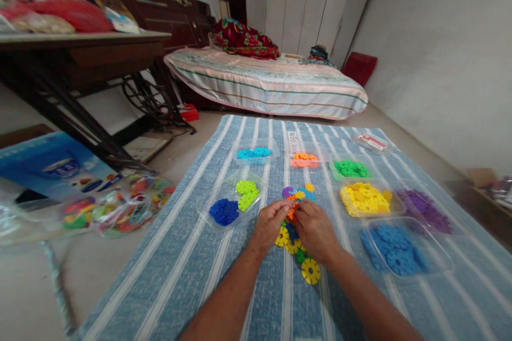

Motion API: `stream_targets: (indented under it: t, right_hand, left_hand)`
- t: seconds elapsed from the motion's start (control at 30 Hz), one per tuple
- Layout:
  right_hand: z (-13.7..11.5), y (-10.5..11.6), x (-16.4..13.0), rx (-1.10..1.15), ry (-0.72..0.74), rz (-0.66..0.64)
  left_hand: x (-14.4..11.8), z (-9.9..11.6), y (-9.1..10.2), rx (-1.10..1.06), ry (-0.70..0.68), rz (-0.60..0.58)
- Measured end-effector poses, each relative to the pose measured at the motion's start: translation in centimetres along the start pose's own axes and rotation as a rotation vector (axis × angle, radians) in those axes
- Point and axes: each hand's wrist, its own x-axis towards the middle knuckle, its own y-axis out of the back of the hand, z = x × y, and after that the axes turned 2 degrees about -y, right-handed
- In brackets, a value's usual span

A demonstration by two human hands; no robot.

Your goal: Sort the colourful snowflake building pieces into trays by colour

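Left hand (271, 225) and right hand (316, 230), palms down, forearms converging from the near edge of the striped blue mat (180, 256); fingertips of both pinched together on an orange snowflake disc (290, 212) atop a multicoloured disc cluster (298, 242) at mat centre; clear trays of sorted discs (370, 198) beyond.

Both bare forearms reached forward from the lower edge of the view and converged toward the middle. The left hand (271, 224) and right hand (316, 229) lay palm-down, close together, knuckles up. Their fingers (285, 208) curled inward and met at the tips.
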Motion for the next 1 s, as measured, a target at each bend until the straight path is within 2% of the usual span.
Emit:
stream_targets:
  t: [0.17,0.23,0.33,0.43,0.53,0.6,0.7,0.87,1.0]
  right_hand:
    - [1.3,0.7,0.3,0.021,0.053,0.012]
    - [2.1,1.4,1.8,-0.008,0.061,0.000]
    - [3.7,3.0,5.9,-0.115,0.071,0.018]
    - [5.4,4.6,10.3,-0.221,-0.020,0.179]
    - [6.2,5.3,12.2,-0.249,-0.139,0.337]
    - [6.0,5.0,11.5,-0.217,-0.146,0.338]
    - [4.7,4.0,8.3,-0.092,-0.087,0.251]
    - [1.2,2.6,2.1,0.155,0.000,0.100]
    - [-1.7,2.1,-0.9,0.183,0.044,0.003]
  left_hand:
    - [0.1,-0.4,-0.1,-0.022,0.015,-0.006]
    - [0.1,-0.6,-0.1,-0.015,0.021,-0.003]
    - [0.1,-0.8,-0.1,0.001,0.036,0.020]
    - [0.0,-0.8,-0.1,-0.016,0.048,0.028]
    - [0.0,-0.8,-0.1,-0.033,0.048,0.031]
    - [0.0,-0.9,-0.1,-0.039,0.048,0.033]
    - [0.0,-0.8,-0.2,-0.038,0.048,0.042]
    - [0.0,-0.8,-0.2,-0.073,0.062,0.042]
    - [0.1,-1.0,-0.2,-0.112,0.060,0.048]
